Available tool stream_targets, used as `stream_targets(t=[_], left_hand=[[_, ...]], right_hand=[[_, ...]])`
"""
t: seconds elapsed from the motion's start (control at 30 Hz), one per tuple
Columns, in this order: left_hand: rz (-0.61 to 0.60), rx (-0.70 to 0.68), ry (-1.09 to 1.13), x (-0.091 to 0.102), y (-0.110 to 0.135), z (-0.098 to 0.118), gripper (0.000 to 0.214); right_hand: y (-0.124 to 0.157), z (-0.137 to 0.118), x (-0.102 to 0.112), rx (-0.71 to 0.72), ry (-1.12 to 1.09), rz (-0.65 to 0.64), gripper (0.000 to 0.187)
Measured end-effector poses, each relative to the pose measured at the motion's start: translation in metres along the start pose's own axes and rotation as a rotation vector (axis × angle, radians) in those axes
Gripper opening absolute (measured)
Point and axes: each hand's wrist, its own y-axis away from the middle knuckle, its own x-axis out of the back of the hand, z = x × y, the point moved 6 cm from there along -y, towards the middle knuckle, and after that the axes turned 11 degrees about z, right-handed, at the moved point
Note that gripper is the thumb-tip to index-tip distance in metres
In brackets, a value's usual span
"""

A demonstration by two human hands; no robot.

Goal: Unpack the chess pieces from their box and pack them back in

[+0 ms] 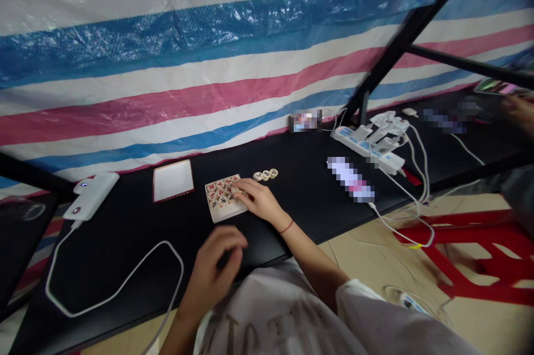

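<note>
My right hand (262, 200) reaches over an open box (227, 213) of round Chinese chess pieces (221, 192). The pieces lie in rows and carry red or black characters. Thumb and fingertips of this hand are closed on a Chinese chess piece (234, 190) at the box's right side, and they cover part of the rows. A few more pieces (266, 174) sit on the black table just beyond the hand. My left hand (219, 260), slightly blurred, hovers nearer my body with loosely curled fingers apart from the thumb; nothing shows in it.
A white box lid (173, 180) lies left of the piece box on the black table (137, 238). Farther left is a white power bank (94, 199) with a cable. To the right are phones (350, 180), a power strip (369, 149) and a red stool (479, 257). Another person's hand (519, 113) appears far right.
</note>
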Motion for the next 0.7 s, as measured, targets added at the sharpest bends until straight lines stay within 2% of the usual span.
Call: stream_targets(t=[0.1,0.17,0.37,0.43,0.53,0.6,0.7], left_hand=[[0.122,0.016,-0.15,-0.005,-0.017,-0.026,0.034],[0.108,-0.053,-0.205,-0.012,-0.023,-0.041,0.037],[0.167,-0.179,-0.216,-0.009,-0.023,-0.062,0.027],[0.206,-0.185,-0.216,-0.007,-0.021,-0.068,0.025],[0.273,-0.169,-0.237,-0.006,-0.02,-0.079,0.024],[0.278,-0.171,-0.258,-0.01,-0.02,-0.083,0.023],[0.257,-0.185,-0.31,-0.017,-0.02,-0.084,0.017]], right_hand=[[0.001,-0.021,-0.005,-0.019,-0.201,-0.055,0.031],[0.002,-0.028,-0.011,-0.035,-0.277,-0.086,0.032],[0.007,-0.02,-0.028,-0.043,-0.38,-0.142,0.036],[0.01,-0.008,-0.028,-0.077,-0.382,-0.095,0.035],[0.012,0.011,-0.022,-0.165,-0.342,0.046,0.033],[0.014,0.02,-0.016,-0.205,-0.317,0.113,0.031],[0.015,0.025,-0.011,-0.215,-0.305,0.139,0.03]])
